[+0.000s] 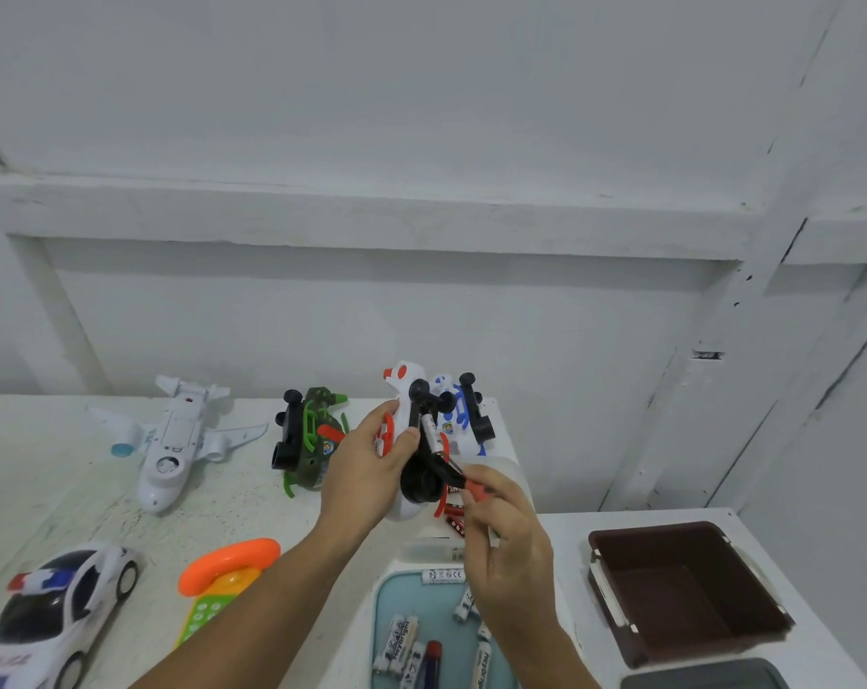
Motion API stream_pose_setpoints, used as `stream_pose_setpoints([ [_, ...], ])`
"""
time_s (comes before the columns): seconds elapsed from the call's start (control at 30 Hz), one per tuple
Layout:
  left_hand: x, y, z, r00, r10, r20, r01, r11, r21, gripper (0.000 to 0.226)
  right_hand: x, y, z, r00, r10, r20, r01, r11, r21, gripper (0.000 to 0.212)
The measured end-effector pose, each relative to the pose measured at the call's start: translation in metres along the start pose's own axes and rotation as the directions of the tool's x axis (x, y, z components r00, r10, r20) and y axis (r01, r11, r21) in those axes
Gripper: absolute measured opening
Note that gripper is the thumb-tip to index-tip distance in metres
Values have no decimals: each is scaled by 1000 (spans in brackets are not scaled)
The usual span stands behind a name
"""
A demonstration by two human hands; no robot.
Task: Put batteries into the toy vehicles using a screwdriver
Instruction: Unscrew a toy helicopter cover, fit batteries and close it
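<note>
Nearest the camera, a light-blue plastic tray (385,614) holds several white cylindrical batteries (400,641) lying loose, plus 1 red-and-dark cylinder (432,661). Left of it on the white table (48,489) stand a white-and-black toy police car (58,614) and an orange-and-green plastic toy (227,564). Right of the tray sits a brown square plastic bin (685,604).

Above the tray, the right hand (511,549) is curled round a red-handled screwdriver (472,488). Its shaft points up and left at the black underside of a white toy helicopter with orange trim and black wheels (405,387). The left hand (366,464), forearm reaching in from the lower left, grips that helicopter by its body and holds it up. 1 white battery (431,432) lies against the black underside, just above the screwdriver tip.

Behind the right hand, a clear plastic container (501,464) shows red batteries (453,519) inside. Farther back lie a green camouflage toy helicopter (312,440) on its side, a white-and-blue toy helicopter (458,420) and a white toy airplane (177,435), the airplane well apart from the hands.
</note>
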State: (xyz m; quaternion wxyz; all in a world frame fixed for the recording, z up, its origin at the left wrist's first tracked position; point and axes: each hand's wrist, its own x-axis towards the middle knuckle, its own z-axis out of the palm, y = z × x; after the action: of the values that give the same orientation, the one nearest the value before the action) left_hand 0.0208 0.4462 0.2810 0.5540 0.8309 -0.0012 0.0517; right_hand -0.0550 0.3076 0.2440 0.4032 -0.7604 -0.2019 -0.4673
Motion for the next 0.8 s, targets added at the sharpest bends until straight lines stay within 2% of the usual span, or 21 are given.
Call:
stream_pose_setpoints([
  [0.07, -2, 1, -1, 1000, 10, 7, -10, 1000, 19, 47, -1, 3, -4, 999, 37, -38, -37, 999, 5, 3],
  [0.2, -4, -4, -2, 999, 23, 28, -25, 997, 69, 47, 2, 4, -16, 981, 140, -136, -138, 990, 22, 15],
  [0.3, -5, -5, -1, 999, 22, 34, -24, 997, 68, 48, 8, -4, -20, 937, 289, -196, -276, 957, 95, 30],
  [0.37, -6, -5, -1, 999, 22, 37, -24, 998, 57, 47, 15, -8, -20, 864, 463, -195, -411, 875, 258, 46],
  [0.47, -6, -5, 0, 999, 16, 45, -16, 1000, 9, 47, 28, -7, -21, 772, 621, -137, -501, 727, 471, 46],
  [0.53, -7, -5, 1, 999, 15, 44, -14, 1000, -15, 46, 40, -6, -21, 769, 629, -114, -505, 707, 495, 42],
  [0.6, -8, -5, 2, 999, 12, 38, -11, 999, -36, 45, 50, -6, -18, 799, 594, -94, -493, 736, 463, 46],
  [0.8, -11, -3, 3, 999, 19, 38, -15, 994, -107, 42, 61, -9, -4, 900, 434, -48, -417, 886, 200, 54],
])
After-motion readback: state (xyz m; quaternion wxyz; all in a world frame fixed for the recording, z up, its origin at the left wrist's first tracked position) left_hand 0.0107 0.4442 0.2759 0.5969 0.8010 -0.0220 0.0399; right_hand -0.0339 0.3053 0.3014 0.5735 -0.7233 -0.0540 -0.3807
